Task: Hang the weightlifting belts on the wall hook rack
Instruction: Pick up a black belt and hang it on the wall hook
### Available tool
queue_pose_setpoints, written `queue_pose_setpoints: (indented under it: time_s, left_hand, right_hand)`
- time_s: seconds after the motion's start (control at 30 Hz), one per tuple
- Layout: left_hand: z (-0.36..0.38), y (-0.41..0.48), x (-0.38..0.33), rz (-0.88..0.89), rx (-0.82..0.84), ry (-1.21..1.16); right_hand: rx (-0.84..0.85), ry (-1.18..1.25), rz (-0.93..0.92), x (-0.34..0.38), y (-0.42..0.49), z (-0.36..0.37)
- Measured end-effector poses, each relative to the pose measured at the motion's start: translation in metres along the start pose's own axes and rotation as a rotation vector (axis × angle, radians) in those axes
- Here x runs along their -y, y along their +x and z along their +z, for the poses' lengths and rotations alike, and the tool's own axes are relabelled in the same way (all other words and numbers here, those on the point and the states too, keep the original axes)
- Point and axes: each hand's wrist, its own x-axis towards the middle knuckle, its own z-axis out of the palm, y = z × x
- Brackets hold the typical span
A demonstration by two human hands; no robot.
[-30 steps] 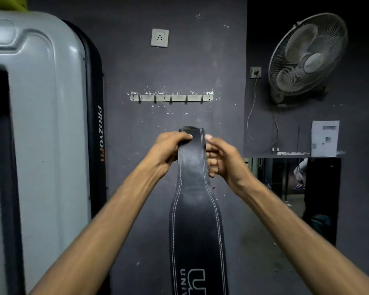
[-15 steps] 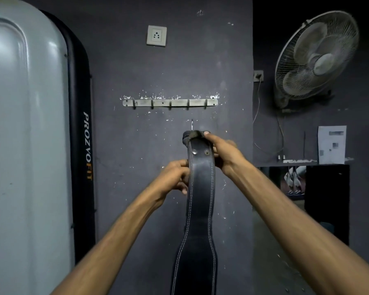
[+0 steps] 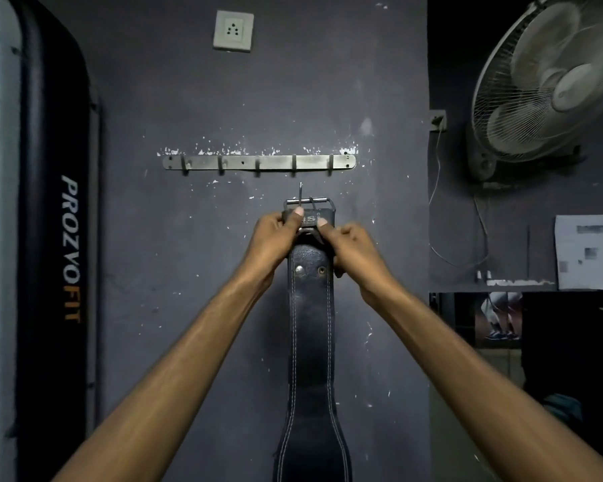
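Observation:
A black leather weightlifting belt [image 3: 310, 335] with white stitching hangs straight down in front of the dark wall. Its metal buckle [image 3: 308, 202] is at the top, one prong sticking up. My left hand [image 3: 275, 238] and my right hand [image 3: 349, 247] both grip the belt just under the buckle, thumbs pressed on the leather. The steel wall hook rack [image 3: 258, 162] with several bare hooks is fixed to the wall a short way above the buckle. The belt's lower end runs out of the frame.
A tall grey and black padded machine [image 3: 49, 238] marked PROZVOFIT fills the left side. A white socket [image 3: 233, 30] sits above the rack. A wall fan [image 3: 550, 85] with its cable hangs at the right, over a paper notice [image 3: 583, 251] and a dark opening.
I have come closer to the wall. The belt has risen towards the rack, its buckle now showing above my hands, and my left hand has moved up level with my right.

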Motion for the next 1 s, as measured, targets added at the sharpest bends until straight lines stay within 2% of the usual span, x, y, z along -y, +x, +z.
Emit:
queue_pose_setpoints:
  time_s: [0.13,0.23,0.43,0.6,0.77,1.0]
  left_hand:
    - [0.026,0.038,0.012,0.079,-0.138,0.101]
    - [0.038,0.07,0.014,0.121,-0.148,0.118]
    - [0.059,0.13,0.008,0.344,-0.282,0.353]
    - [0.074,0.169,0.008,0.385,-0.35,0.444]
    - [0.075,0.173,0.049,0.43,-0.34,0.569]
    - [0.071,0.168,0.058,0.436,-0.37,0.627]
  right_hand:
    - [-0.174,-0.107,-0.15,-0.023,0.046,-0.011]
    - [-0.231,-0.145,-0.269,-0.031,0.076,-0.016]
    - [-0.327,-0.194,-0.413,-0.033,0.138,-0.024]
    - [-0.345,-0.332,-0.384,-0.034,0.184,-0.026]
    - [-0.293,-0.437,-0.387,-0.072,0.181,-0.021]
    - [-0.292,-0.397,-0.379,-0.085,0.17,-0.019]
